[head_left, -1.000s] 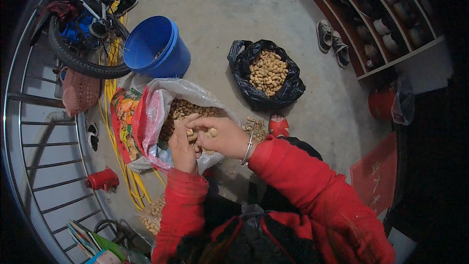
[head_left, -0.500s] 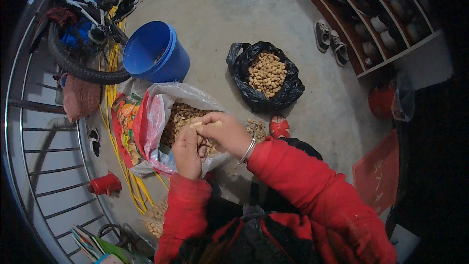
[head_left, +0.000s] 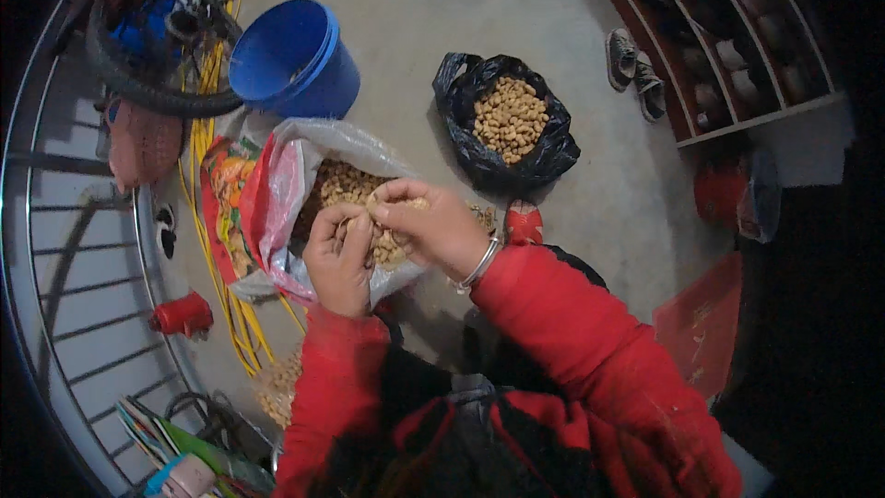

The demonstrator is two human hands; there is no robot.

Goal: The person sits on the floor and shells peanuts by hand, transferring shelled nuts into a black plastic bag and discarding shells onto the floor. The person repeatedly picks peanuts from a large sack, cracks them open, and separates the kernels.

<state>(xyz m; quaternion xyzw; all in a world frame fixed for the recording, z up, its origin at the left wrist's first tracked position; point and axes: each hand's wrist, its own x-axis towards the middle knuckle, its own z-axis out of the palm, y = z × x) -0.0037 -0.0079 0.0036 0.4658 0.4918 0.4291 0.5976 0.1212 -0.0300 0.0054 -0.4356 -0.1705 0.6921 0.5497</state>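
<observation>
Above the mouth of a woven sack with red printing and a white liner, my left hand and my right hand meet at their fingertips. Both are pinched on what looks like a peanut, partly hidden by the fingers. Loose peanuts fill the sack beneath them. Farther forward and to the right, a black plastic bag holds a heap of peanuts.
A blue bucket stands behind the sack. Along the left are railings, a bicycle, yellow hose and a red jack. A shoe rack, sneakers and a red bucket line the right.
The view has shifted, so the sack, bag and bucket sit higher in the picture. My left fingers have curled further, and both hands' fingertips are now close together above the sack.
</observation>
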